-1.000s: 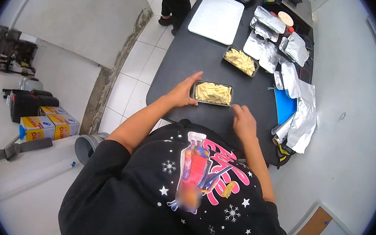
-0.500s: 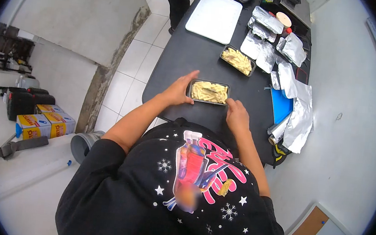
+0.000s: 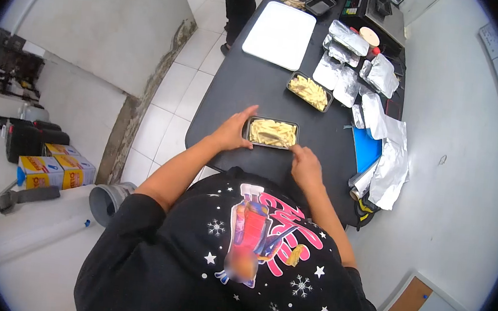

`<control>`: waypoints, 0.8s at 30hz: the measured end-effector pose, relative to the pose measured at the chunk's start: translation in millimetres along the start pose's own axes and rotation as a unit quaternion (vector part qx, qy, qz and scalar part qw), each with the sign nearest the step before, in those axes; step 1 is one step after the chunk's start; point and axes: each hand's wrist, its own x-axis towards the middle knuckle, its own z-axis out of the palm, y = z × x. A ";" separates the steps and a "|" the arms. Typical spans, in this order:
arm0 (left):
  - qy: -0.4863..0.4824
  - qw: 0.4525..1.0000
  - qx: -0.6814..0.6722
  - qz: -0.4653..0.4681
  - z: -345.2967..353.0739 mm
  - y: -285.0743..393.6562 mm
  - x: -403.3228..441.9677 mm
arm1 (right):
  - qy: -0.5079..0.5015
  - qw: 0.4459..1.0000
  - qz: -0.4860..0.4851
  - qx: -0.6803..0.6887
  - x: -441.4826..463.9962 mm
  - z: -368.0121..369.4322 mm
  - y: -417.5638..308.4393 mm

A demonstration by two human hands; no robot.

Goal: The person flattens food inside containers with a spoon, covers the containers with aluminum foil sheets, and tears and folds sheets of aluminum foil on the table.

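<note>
A small black food tray (image 3: 297, 137) filled with pale yellow, pasta-like pieces (image 3: 270, 128) sits near the front edge of the dark table. My left hand (image 3: 234, 132) grips the tray's left end, fingers at the far corner and thumb at the near one. At the right near corner is my right hand (image 3: 307, 168), its fingers closed in a pinch. They hold the handle of a thin metal utensil, like a spoon (image 3: 271, 136), which lies across the food. Its tip is too small to make out. A second filled black tray (image 3: 309, 91) stands farther back.
A white board or tray (image 3: 279, 35) lies at the table's far left. Foil-covered packs (image 3: 348, 38) and foil sheets (image 3: 390, 162) line the right side, beside a blue folder (image 3: 366, 149). Another person's leg (image 3: 231, 6) is beyond the left edge. A scale (image 3: 379, 16) stands behind.
The utensil has shifted toward the near side of the tray, and my right hand has moved with it. My left hand keeps its hold. The whole view has shifted slightly.
</note>
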 end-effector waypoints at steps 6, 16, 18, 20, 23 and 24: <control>-0.002 1.000 -0.005 0.002 3.1 -4.1 -1.2 | 0.054 0.996 -0.013 0.064 3.7 1.0 -3.0; -0.011 1.000 0.000 -0.004 2.3 -2.4 0.1 | 0.017 0.999 -0.015 0.029 14.5 -3.0 -9.9; -0.004 1.000 -0.002 0.009 1.4 -3.6 3.2 | 0.023 1.000 -0.001 0.010 15.1 -8.2 -7.8; -0.006 1.000 -0.006 0.007 4.7 -7.9 -1.9 | 0.009 1.000 0.008 -0.019 19.8 -1.1 -3.0; -0.013 1.000 -0.010 -0.002 1.3 -4.2 -0.4 | 0.002 0.999 0.011 -0.044 17.1 -7.8 -1.0; -0.010 1.000 -0.010 0.002 3.5 -6.2 -0.8 | 0.002 0.999 0.009 -0.049 14.6 -12.6 -1.3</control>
